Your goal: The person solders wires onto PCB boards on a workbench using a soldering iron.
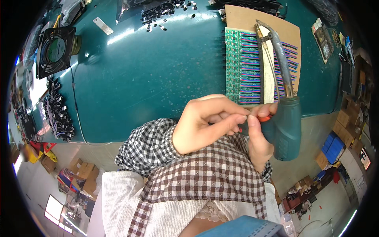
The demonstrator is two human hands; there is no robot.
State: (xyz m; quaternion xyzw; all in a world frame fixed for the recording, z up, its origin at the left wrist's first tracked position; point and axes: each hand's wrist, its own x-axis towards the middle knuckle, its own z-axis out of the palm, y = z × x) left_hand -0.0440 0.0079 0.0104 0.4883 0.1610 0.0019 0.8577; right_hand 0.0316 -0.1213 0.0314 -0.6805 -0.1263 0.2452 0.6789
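My right hand (258,138) is closed at a teal soldering gun (287,130), its fingers beside the orange trigger. A curved grey metal tube and a thin rod reach away from the gun's body over the work. My left hand (209,122) pinches thumb against forefinger, its tips meeting the right hand's fingertips. Whatever lies between the left fingers is too small or hidden to make out; a bit of red shows below them. Under the gun's tube lies a panel of green circuit boards (233,65) with rows of coloured wires (249,75), crossed by a pale bar (267,71).
Brown cardboard (246,17) lies beneath the boards on the green table (158,75). A black fan (56,52) stands at the left, its cable trailing to the front edge. Small black parts (160,15) are heaped at the back, and black wire bundles (57,110) lie at left.
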